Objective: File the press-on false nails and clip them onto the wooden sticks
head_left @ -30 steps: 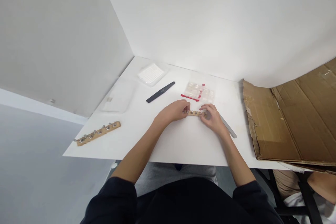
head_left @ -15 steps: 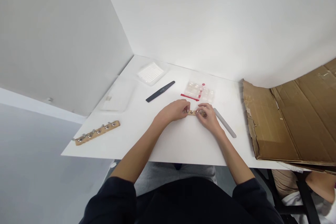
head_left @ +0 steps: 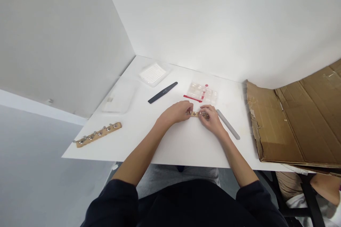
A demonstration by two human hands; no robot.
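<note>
Both hands are at a short wooden strip with metal studs [head_left: 194, 114] on the white table. My left hand [head_left: 181, 111] is closed, fingers pinched at the strip's left end. My right hand [head_left: 211, 117] curls over its right end, thumb and fingers closed around it. Between the hands a small middle section with a shiny stud shows; the ends are partly covered by fingers. Just behind lies a clear compartment case with red edging [head_left: 197, 92]. To the right of my right hand is a grey nail file [head_left: 228, 124].
A second wooden strip with several metal clips [head_left: 99, 134] lies near the left table edge. A black nail file [head_left: 162, 93] rests diagonally behind. Clear plastic boxes [head_left: 153, 74] stand at the back left. A cardboard box [head_left: 290, 124] walls off the right; a person sits beyond it.
</note>
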